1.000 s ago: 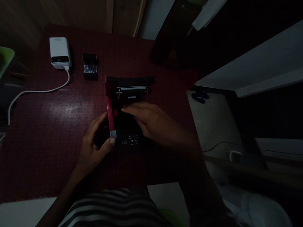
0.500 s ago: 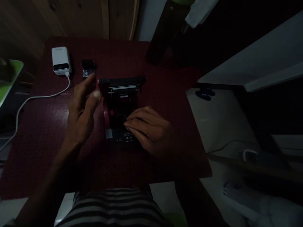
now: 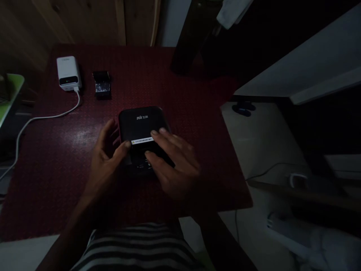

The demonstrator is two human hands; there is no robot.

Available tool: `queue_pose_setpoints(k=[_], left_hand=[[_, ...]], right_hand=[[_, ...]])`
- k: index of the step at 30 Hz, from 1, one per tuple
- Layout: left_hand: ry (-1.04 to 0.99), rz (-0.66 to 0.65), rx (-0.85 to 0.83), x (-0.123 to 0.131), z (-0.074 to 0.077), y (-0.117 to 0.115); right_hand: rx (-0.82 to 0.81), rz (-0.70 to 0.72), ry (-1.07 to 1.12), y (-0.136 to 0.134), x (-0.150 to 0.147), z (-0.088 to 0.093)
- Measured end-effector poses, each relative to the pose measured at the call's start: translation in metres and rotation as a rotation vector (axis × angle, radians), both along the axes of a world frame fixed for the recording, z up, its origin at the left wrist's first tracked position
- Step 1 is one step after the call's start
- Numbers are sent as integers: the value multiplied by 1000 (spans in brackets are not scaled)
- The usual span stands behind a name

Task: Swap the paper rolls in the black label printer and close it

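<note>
A small black label printer [image 3: 141, 126] with red sides lies on the dark red table, its lid down. White lettering and a white warning strip mark the lid; small button icons sit along the front. My left hand [image 3: 107, 158] grips the printer's left side, thumb on the top edge and fingers down the side. Across the lid's right half lies my right hand [image 3: 176, 162], its fingers stretched out and touching the top, the thumb near the front panel. The right hand hides the printer's right front corner.
A white power bank [image 3: 67, 71] with a plugged-in white cable [image 3: 52, 116] stands at the back left. Beside it is a small black object with a patterned strip [image 3: 102, 86]. A tall dark bottle [image 3: 188, 41] stands at the back. Slippers [image 3: 241, 108] lie on the floor at right.
The printer's raised lid has come down and is now closed. My left hand has moved down onto the printer's left side. My right hand has gone from inside it to the lid's top.
</note>
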State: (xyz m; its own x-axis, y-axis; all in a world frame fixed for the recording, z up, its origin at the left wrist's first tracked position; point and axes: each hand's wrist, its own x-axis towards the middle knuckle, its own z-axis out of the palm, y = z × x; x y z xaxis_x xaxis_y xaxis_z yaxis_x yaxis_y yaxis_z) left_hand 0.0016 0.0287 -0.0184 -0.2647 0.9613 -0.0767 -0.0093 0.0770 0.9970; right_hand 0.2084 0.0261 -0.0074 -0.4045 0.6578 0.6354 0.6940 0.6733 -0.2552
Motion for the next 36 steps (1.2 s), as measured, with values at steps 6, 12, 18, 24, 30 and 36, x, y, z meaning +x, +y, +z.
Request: queue_pose_setpoints(k=[6,12,18,24,30,36], left_hand=[[-69,-73,-101,3,2,-8],[-26,-89,-62,4,4,-6],[-91,-71,-53,2,-8,-11],[-96,-104,-38,-3,-12,-31],[-72,-73,-53,2,-7,-34],[-96,-58,-47,8,-5,-31]], right_hand=[[-117,52,22,2,3,5],[-204,63,26,2,3,10],[-222,71,102,-2,3,5],[-258,-82,271,-17,17,-2],[-274,-208,387,-29,30,-18],[-257,-263,387,-32,34,-27]])
